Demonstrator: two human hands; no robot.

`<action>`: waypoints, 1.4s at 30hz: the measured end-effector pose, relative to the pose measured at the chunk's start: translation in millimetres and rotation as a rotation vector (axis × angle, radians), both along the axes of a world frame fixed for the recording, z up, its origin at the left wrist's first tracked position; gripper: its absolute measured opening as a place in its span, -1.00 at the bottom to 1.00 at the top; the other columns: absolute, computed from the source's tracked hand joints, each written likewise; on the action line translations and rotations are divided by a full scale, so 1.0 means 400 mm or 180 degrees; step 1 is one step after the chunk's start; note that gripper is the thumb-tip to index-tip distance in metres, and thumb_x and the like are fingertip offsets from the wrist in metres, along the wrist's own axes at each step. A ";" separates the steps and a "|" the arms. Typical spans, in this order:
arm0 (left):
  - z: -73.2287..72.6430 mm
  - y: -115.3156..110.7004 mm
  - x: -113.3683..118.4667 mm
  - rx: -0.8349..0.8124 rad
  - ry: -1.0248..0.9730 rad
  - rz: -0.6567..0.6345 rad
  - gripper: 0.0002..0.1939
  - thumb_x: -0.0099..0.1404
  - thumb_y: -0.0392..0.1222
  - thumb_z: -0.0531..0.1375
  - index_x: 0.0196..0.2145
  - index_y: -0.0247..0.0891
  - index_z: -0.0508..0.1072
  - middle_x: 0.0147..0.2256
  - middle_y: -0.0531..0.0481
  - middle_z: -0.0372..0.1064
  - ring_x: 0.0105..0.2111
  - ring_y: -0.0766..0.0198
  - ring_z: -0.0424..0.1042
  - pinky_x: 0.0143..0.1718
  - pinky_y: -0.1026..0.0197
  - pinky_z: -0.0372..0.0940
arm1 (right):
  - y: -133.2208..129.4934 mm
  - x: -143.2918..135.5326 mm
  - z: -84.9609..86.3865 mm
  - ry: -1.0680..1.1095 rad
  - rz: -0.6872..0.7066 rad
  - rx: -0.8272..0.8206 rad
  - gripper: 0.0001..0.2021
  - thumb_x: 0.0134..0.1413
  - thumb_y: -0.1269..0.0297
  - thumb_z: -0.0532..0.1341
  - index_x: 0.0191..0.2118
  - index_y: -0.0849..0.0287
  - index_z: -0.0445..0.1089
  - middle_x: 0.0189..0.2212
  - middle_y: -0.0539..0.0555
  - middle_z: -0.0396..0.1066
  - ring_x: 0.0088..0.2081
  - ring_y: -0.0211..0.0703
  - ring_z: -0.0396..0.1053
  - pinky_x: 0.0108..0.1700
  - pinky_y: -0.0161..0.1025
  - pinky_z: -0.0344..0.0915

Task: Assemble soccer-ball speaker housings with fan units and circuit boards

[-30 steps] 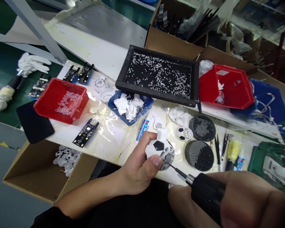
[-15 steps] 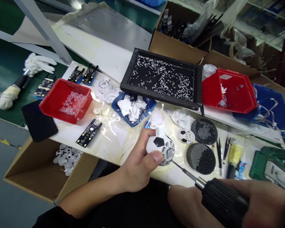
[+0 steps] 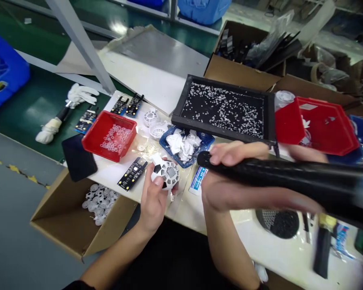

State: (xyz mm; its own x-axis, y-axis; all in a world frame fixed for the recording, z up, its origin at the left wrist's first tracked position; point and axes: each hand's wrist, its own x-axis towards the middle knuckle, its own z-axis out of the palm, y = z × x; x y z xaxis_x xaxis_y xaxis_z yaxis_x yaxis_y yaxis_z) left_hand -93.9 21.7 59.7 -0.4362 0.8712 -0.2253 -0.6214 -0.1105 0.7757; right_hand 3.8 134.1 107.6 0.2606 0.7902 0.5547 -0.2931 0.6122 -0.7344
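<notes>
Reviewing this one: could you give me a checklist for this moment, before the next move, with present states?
1. Ball secured: ok; the left hand grips the black-and-white ball.
2. Tool secured: ok; the right hand holds the black tool.
3. Tool clear of ball: ok; a gap separates them.
4. Bench bare between hands: not ok; a blue-and-white tube lies there.
5. Tool tip sound: cannot tell; blurred toward the right edge, with no tip visible.
</notes>
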 end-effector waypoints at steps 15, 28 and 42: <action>-0.023 0.037 -0.046 0.0233 0.0340 -0.0652 -0.53 0.57 0.11 0.26 0.31 -0.10 0.46 0.26 -0.15 0.46 0.03 0.07 0.49 0.11 0.04 0.36 | 0.060 -0.073 -0.026 0.0110 -0.0638 0.0650 -0.53 0.52 -0.24 0.11 0.12 0.06 0.42 -0.47 -0.14 0.37 -0.60 -0.24 0.23 -0.56 -0.19 0.34; -0.049 0.016 -0.047 0.0053 0.0293 -0.0636 -0.59 0.62 0.08 0.21 0.29 -0.10 0.41 0.14 -0.15 0.53 -0.22 0.23 0.45 -0.23 0.16 0.31 | 0.112 -0.080 -0.074 0.0303 -0.1178 0.0736 -0.55 0.47 -0.23 0.14 0.12 0.05 0.33 -0.50 -0.16 0.34 -0.59 -0.18 0.19 -0.49 -0.17 0.20; -0.020 0.117 -0.032 -0.0060 -0.0227 -0.1267 -0.50 0.60 0.17 0.22 0.31 -0.14 0.42 0.05 -0.15 0.58 -0.22 0.12 0.56 -0.27 0.13 0.41 | 0.085 -0.074 -0.097 0.0148 -0.0828 0.0057 -0.53 0.49 -0.31 0.20 0.07 0.02 0.27 -0.48 -0.15 0.36 -0.51 -0.18 0.27 -0.31 -0.16 0.39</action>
